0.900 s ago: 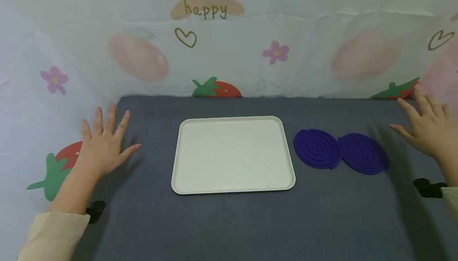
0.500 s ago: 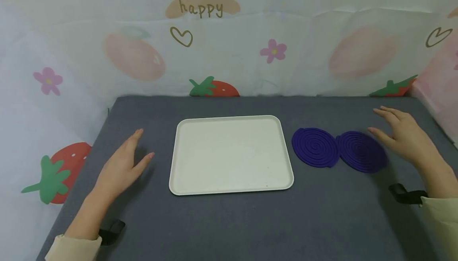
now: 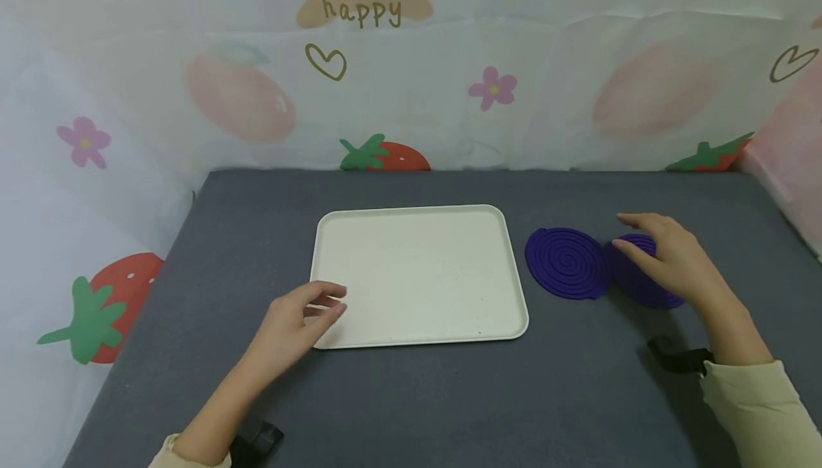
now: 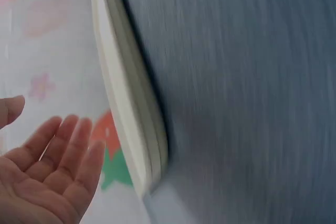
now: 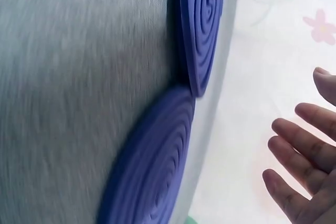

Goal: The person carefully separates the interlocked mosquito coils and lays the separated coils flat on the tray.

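Observation:
A shallow cream tray lies flat in the middle of the table in the head view. Right of it are two purple spiral coils, flat and side by side, their edges meeting. My left hand hovers at the tray's near left corner, fingers loosely bent, holding nothing. In the left wrist view its palm and spread fingers show beside the tray's edge. My right hand hangs over the right-hand coil and hides part of it. The right wrist view shows these fingers relaxed, with nothing between them.
A dark grey cloth covers the table. Behind it and at the left hangs a white curtain printed with fruit, flowers and hearts. Pink fabric hangs at the right edge. Each wrist wears a black strap.
Both hands have moved inward from the table's sides, the left to the tray's near left corner, the right over the right-hand coil. Tray and coils have stayed in place.

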A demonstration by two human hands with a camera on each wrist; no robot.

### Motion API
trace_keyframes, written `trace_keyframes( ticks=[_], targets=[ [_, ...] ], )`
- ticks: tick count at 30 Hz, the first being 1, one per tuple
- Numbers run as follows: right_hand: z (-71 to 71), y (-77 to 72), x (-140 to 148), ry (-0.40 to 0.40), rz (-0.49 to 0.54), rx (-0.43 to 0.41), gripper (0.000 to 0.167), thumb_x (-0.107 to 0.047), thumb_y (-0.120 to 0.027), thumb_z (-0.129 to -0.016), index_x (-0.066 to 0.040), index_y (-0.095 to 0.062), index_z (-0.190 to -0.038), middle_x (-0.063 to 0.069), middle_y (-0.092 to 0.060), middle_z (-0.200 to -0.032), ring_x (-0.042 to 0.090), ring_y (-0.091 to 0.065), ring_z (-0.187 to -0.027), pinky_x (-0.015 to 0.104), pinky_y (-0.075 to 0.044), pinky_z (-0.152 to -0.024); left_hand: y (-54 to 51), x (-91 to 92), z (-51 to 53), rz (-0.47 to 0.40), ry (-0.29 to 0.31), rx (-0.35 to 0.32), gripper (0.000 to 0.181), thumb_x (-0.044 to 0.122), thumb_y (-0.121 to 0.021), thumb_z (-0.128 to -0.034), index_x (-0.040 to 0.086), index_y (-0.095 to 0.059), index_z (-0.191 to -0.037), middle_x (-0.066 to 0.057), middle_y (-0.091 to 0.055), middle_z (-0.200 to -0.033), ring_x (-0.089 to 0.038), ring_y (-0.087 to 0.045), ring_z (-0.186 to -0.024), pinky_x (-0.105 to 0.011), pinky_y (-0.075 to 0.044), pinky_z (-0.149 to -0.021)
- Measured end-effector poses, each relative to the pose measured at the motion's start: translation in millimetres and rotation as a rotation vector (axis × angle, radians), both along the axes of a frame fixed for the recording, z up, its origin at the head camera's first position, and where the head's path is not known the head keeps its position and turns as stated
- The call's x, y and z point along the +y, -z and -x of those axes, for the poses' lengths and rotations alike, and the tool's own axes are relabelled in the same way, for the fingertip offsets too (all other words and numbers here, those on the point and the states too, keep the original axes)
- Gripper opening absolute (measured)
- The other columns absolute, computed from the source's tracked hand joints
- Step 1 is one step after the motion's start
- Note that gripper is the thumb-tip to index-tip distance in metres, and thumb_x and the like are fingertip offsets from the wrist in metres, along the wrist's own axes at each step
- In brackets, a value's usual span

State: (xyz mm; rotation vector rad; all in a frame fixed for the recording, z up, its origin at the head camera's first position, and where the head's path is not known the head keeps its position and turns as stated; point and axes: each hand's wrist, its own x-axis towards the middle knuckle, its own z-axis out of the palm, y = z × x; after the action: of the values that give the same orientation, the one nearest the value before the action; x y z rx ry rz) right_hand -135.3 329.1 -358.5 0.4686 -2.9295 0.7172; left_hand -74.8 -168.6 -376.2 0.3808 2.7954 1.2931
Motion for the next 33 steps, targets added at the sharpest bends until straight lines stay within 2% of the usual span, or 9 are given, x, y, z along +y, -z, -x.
trace_keyframes(
  ticks=[3,6,11,14,16,20,23,28,33],
  targets=[
    [0.8,4.7,-7,0.003,0.025,-0.010,0.045,-0.020,-0.057,-0.096,0.009,-0.048,-0.129,0.031,-0.049,-0.125,0.050,-0.038,-0.118,0.066,-0.032,-0.090,3.7,17.9,-5.6,-0.082,0.067,-0.109,0.022,0.017,-0.063,-0.0916,0.007,-0.065,-0.111,-0.005,-0.067,-0.104,-0.018,-0.065,-0.091,-0.032,-0.054,-0.078],
    [2.4,9.4,-13,-0.006,0.038,-0.014,0.044,-0.020,-0.057,-0.096,0.009,-0.049,-0.128,0.030,-0.050,-0.124,0.049,-0.039,-0.117,0.065,-0.033,-0.090,7.4,37.0,-9.1,-0.153,0.165,-0.160,0.022,0.020,-0.062,-0.0929,0.007,-0.065,-0.111,-0.006,-0.067,-0.104,-0.019,-0.066,-0.089,-0.027,-0.053,-0.075],
    [6.2,16.4,-20,-0.024,0.044,-0.049,0.044,-0.022,-0.056,-0.096,0.009,-0.049,-0.128,0.030,-0.050,-0.124,0.048,-0.042,-0.115,0.065,-0.034,-0.090,11.7,73.2,-12.7,-0.277,0.333,-0.224,0.024,0.020,-0.058,-0.0950,0.005,-0.064,-0.113,-0.009,-0.066,-0.107,-0.019,-0.065,-0.092,-0.027,-0.053,-0.078],
    [9.2,20.3,-23,-0.031,0.053,-0.082,0.045,-0.021,-0.057,-0.096,0.009,-0.049,-0.128,0.030,-0.049,-0.125,0.047,-0.045,-0.112,0.064,-0.036,-0.090,13.9,96.5,-15.0,-0.356,0.394,-0.303,0.024,0.019,-0.057,-0.0957,0.003,-0.063,-0.113,-0.010,-0.067,-0.107,-0.021,-0.064,-0.094,-0.025,-0.051,-0.079],
    [11.0,23.0,-24,-0.024,0.060,-0.113,0.046,-0.021,-0.058,-0.096,0.009,-0.049,-0.128,0.031,-0.048,-0.126,0.047,-0.045,-0.113,0.063,-0.035,-0.091,15.8,113.6,-17.1,-0.429,0.413,-0.379,0.024,0.015,-0.056,-0.0957,0.001,-0.063,-0.113,-0.013,-0.067,-0.107,-0.023,-0.064,-0.096,-0.024,-0.051,-0.079],
    [14.2,28.2,-26,0.004,0.063,-0.194,0.051,-0.022,-0.061,-0.094,0.010,-0.046,-0.131,0.032,-0.044,-0.130,0.049,-0.041,-0.117,0.064,-0.033,-0.094,21.5,152.1,-23.7,-0.657,0.357,-0.610,0.024,0.007,-0.055,-0.0946,-0.006,-0.062,-0.113,-0.018,-0.066,-0.109,-0.025,-0.065,-0.099,-0.027,-0.053,-0.082],
    [16.2,32.6,-26,0.009,0.050,-0.232,0.055,-0.019,-0.064,-0.091,0.010,-0.044,-0.133,0.033,-0.041,-0.132,0.050,-0.038,-0.120,0.065,-0.031,-0.096,26.0,181.7,-29.2,-0.797,0.280,-0.730,0.026,0.004,-0.054,-0.0945,-0.009,-0.060,-0.116,-0.019,-0.064,-0.113,-0.025,-0.063,-0.102,-0.030,-0.053,-0.085],
    [17.5,37.3,-27,0.017,0.049,-0.249,0.064,-0.017,-0.068,-0.087,0.012,-0.038,-0.136,0.036,-0.033,-0.134,0.053,-0.031,-0.123,0.067,-0.027,-0.097,29.8,222.8,-33.4,-0.922,0.204,-0.785,0.035,0.003,-0.051,-0.0952,-0.009,-0.050,-0.128,-0.019,-0.055,-0.127,-0.027,-0.055,-0.116,-0.033,-0.048,-0.094],
    [16.2,38.2,-28,0.024,0.056,-0.233,0.063,-0.018,-0.070,-0.086,0.010,-0.040,-0.135,0.035,-0.036,-0.133,0.053,-0.030,-0.123,0.067,-0.026,-0.097,36.9,254.9,-31.2,-1.101,0.073,-0.796,0.049,0.000,-0.047,-0.0952,-0.009,-0.030,-0.140,-0.020,-0.040,-0.140,-0.032,-0.043,-0.127,-0.042,-0.037,-0.105]
  ],
)
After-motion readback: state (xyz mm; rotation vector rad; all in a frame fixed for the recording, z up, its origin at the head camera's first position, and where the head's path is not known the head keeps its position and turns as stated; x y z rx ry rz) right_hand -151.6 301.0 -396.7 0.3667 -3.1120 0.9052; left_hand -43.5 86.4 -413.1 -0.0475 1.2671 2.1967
